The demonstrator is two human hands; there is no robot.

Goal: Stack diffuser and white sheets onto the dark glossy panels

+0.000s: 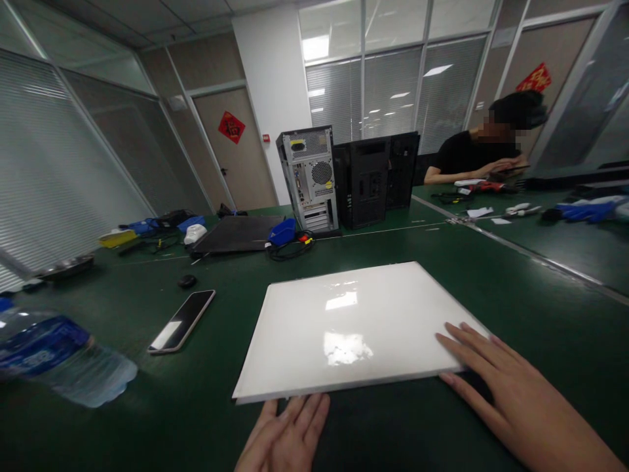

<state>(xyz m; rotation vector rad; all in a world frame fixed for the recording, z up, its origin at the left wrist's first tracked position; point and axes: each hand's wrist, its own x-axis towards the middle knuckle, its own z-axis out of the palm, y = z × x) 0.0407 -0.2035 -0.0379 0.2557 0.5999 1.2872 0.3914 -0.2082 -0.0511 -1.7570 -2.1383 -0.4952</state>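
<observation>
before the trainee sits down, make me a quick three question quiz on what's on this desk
1. True or false: the phone lies on top of the white panel.
2. What stands behind the panel? A) a teapot B) a computer case C) a desk lamp
3. Fill in: the fingers of the ___ hand lie on the panel's top face.

Key
1. False; it lies on the table, left of the panel.
2. B
3. Right
</observation>
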